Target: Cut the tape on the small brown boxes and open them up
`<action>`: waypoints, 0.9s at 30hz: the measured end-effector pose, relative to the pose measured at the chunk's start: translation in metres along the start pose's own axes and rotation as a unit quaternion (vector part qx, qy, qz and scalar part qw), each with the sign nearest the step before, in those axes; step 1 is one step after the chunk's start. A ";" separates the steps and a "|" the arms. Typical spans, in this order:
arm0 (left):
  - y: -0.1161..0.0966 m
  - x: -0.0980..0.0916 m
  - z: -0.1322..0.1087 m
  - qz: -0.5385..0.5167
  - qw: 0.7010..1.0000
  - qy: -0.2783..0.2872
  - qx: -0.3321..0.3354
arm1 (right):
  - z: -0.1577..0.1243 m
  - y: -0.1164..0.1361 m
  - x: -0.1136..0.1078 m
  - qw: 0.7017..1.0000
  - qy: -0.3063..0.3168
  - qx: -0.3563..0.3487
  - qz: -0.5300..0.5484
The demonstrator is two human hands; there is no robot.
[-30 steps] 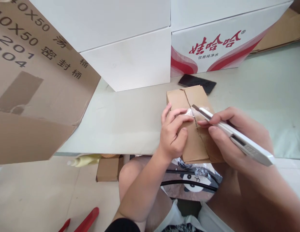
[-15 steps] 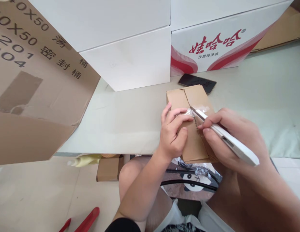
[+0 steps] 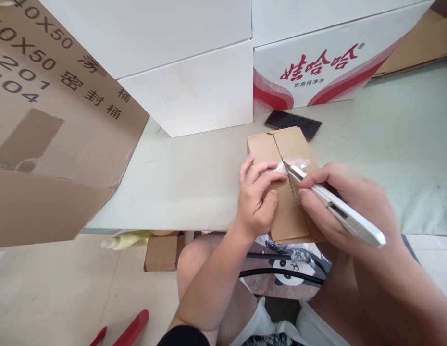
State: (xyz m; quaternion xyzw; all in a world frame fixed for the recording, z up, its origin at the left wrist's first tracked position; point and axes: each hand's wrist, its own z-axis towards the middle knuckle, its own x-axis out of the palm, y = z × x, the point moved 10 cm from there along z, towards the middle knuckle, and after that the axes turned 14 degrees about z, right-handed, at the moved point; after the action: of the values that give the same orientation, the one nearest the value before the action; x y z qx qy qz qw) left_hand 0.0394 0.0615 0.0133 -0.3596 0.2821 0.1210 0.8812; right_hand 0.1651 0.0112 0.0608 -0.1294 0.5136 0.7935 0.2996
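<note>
A small brown cardboard box (image 3: 289, 218) lies at the table's front edge, its top seam running lengthwise with clear tape (image 3: 299, 163) across it. My left hand (image 3: 258, 199) is curled over the box's left side and steadies it, fingertips beside the tape. Gripped in my right hand (image 3: 348, 202) is a white utility knife (image 3: 353, 222), slanting down to the left. Its blade tip meets the seam at the tape; how deep it goes I cannot tell.
Behind the box lies a dark phone (image 3: 293, 125). White cartons (image 3: 194, 91) and a red-printed carton (image 3: 306, 72) stand at the back, and a large cardboard carton (image 3: 65, 144) at left. Below are a small box (image 3: 164, 252), a yellow bottle (image 3: 130, 239) and a red object (image 3: 131, 329).
My right hand and the knife have shifted very slightly, with the blade tip still at the taped seam. My left hand and the box stay almost in place.
</note>
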 end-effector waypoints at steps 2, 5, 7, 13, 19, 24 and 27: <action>0.000 0.000 0.000 0.007 1.000 0.003 0.000 | 0.000 0.000 0.002 1.000 0.002 -0.001 -0.005; 0.001 0.001 0.000 0.016 1.000 0.005 0.000 | 0.000 0.000 0.003 1.000 0.011 -0.002 -0.009; 0.001 0.000 0.000 0.014 1.000 0.004 0.000 | 0.000 0.001 0.003 1.000 0.016 -0.001 -0.001; 0.001 0.000 0.000 0.003 1.000 0.004 -0.002 | 0.002 0.002 0.001 1.000 0.017 -0.001 0.013; 0.001 0.001 -0.001 0.020 1.000 0.012 0.004 | 0.003 0.001 0.002 1.000 0.015 0.008 0.011; 0.001 0.002 -0.001 0.023 1.000 0.017 -0.001 | 0.002 0.002 0.002 0.999 0.026 0.007 0.027; 0.001 0.000 0.000 0.017 1.000 0.012 -0.006 | 0.002 0.002 0.002 0.999 0.025 0.007 0.037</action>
State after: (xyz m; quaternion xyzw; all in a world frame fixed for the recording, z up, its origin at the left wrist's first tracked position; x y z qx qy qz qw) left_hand 0.0391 0.0622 0.0121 -0.3615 0.2985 0.1332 0.8732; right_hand 0.1628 0.0131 0.0623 -0.1284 0.5312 0.7968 0.2579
